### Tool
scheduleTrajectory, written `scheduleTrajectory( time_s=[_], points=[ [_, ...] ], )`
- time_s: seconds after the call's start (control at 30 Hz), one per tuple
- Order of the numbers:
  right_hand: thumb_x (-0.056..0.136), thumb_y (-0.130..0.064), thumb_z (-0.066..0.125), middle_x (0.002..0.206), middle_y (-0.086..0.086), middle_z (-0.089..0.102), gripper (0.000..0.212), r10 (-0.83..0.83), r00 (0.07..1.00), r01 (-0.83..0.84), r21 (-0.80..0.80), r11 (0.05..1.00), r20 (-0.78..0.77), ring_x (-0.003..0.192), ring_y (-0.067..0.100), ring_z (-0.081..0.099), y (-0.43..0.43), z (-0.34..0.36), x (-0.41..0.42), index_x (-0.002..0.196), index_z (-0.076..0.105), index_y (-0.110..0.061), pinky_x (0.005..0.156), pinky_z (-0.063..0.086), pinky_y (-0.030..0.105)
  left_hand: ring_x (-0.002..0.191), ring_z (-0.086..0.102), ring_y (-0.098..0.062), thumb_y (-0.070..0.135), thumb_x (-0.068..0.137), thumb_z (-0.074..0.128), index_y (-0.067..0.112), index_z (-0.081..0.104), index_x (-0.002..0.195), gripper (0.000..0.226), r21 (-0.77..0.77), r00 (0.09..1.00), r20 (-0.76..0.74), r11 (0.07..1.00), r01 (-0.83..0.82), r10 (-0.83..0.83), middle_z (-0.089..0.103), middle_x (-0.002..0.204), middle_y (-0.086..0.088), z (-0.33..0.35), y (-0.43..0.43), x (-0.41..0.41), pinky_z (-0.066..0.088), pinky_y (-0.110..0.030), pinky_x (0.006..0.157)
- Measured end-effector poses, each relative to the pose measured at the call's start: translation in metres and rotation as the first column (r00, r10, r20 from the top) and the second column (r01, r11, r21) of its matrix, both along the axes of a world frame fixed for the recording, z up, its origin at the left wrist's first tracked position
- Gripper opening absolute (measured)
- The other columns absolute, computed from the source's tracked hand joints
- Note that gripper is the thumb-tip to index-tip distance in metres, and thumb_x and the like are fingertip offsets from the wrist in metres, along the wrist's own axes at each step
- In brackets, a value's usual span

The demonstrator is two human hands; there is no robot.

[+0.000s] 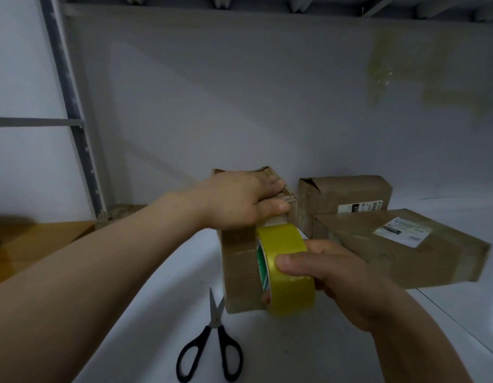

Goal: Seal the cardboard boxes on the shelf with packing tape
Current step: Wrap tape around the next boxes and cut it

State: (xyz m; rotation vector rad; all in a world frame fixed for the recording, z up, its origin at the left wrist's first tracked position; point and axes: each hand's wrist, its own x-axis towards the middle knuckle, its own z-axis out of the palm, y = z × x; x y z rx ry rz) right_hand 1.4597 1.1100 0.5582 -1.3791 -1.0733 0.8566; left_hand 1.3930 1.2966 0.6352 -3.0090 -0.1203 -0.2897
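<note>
While left fingers (271, 186) clamp a box (240, 264) on the white shelf (162, 299), right fingers (315, 246) grip the tape roll (281, 241), apparently touching it.

Boxes (347, 197): matt brown cardboard. Tape roll (288, 269): glossy yellow plastic film. Scissors (212, 346): shiny metal blades, black plastic handles. Shelf (295, 355): smooth white.

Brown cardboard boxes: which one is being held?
Only the leftmost brown cardboard box: the left hand grips its top, and the right hand holds the yellow tape roll against its front.
</note>
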Motion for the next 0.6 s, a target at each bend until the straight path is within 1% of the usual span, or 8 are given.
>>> scheduleTrajectory(
  time_s=[0.1,0.17,0.2,0.27,0.37,0.4,0.53,0.6],
  points=[
    [0.079,-0.033,0.066,0.093,0.013,0.077,0.019,0.019,0.999,-0.018,-0.021,1.000,0.043,0.085,0.024,0.074,0.000,-0.002,0.003,0.085,0.080,-0.023,0.075,0.056,0.030,0.144,0.038,-0.017,0.060,0.102,0.032,0.023,0.038,0.154,0.064,0.033,0.999,0.029,0.999,0.043,-0.044,0.041,0.158,0.000,-0.002,-0.001,-0.004,0.033,-0.035,0.115],
    [0.080,-0.033,0.066,0.097,0.013,0.077,0.020,0.049,0.997,-0.045,-0.049,0.998,0.068,0.089,0.024,0.073,-0.002,-0.003,0.004,0.088,0.080,-0.023,0.083,0.053,0.036,0.122,0.054,-0.018,0.063,0.098,0.036,0.024,0.046,0.142,0.059,0.027,0.992,0.103,0.997,0.075,-0.078,0.057,0.136,0.000,-0.007,-0.002,-0.008,0.044,-0.035,0.098],
    [0.080,-0.033,0.066,0.098,0.012,0.077,0.019,0.074,0.995,-0.069,-0.064,0.996,0.073,0.091,0.024,0.073,-0.003,-0.003,0.005,0.088,0.080,-0.023,0.085,0.052,0.036,0.110,0.057,-0.015,0.062,0.098,0.041,0.026,0.045,0.136,0.053,-0.009,0.987,0.142,0.997,0.081,-0.079,0.060,0.126,0.004,-0.009,-0.001,-0.011,0.045,-0.034,0.090],
    [0.080,-0.032,0.066,0.098,0.011,0.078,0.019,0.107,0.991,-0.101,-0.083,0.991,0.081,0.093,0.024,0.074,-0.004,-0.003,0.005,0.088,0.080,-0.023,0.088,0.054,0.037,0.099,0.056,-0.008,0.059,0.097,0.049,0.031,0.042,0.131,0.045,-0.072,0.981,0.181,0.994,0.081,-0.066,0.059,0.114,0.012,-0.012,-0.001,-0.016,0.044,-0.031,0.081],
    [0.076,-0.039,0.073,0.102,0.016,0.076,0.027,0.096,0.988,-0.087,-0.078,0.993,0.121,0.099,0.036,0.071,-0.001,-0.004,0.008,0.093,0.079,-0.018,0.096,0.049,0.054,0.098,0.055,-0.006,0.058,0.098,0.047,0.035,0.043,0.131,0.040,-0.057,0.983,0.169,0.995,0.086,-0.075,0.056,0.110,0.016,-0.012,-0.002,-0.019,0.043,-0.029,0.081],
    [0.074,-0.042,0.073,0.102,0.018,0.076,0.031,0.083,0.988,-0.074,-0.068,0.995,0.130,0.099,0.038,0.070,0.000,-0.003,0.008,0.093,0.079,-0.018,0.095,0.048,0.055,0.100,0.056,-0.007,0.058,0.098,0.046,0.034,0.044,0.131,0.041,-0.054,0.982,0.172,0.995,0.087,-0.076,0.058,0.112,0.015,-0.011,-0.001,-0.018,0.045,-0.031,0.084],
    [0.086,-0.039,0.067,0.097,0.018,0.076,0.026,0.008,0.992,-0.017,0.070,0.997,0.124,0.090,0.028,0.073,0.005,-0.006,0.007,0.094,0.078,-0.017,0.083,0.055,0.042,0.098,0.057,-0.012,0.056,0.100,0.044,0.028,0.044,0.132,0.043,-0.110,0.986,0.165,0.994,0.011,0.007,0.060,0.119,0.007,-0.005,0.009,-0.014,0.047,-0.034,0.086],
    [0.087,-0.045,0.067,0.098,0.017,0.077,0.036,-0.051,0.990,0.031,0.155,0.987,0.128,0.096,0.029,0.073,0.008,-0.013,0.007,0.101,0.075,-0.013,0.090,0.056,0.048,0.098,0.058,-0.015,0.056,0.101,0.041,0.027,0.042,0.134,0.044,-0.119,0.989,0.135,0.992,-0.037,0.053,0.061,0.124,0.003,-0.002,0.015,-0.012,0.049,-0.036,0.088]
  ],
)
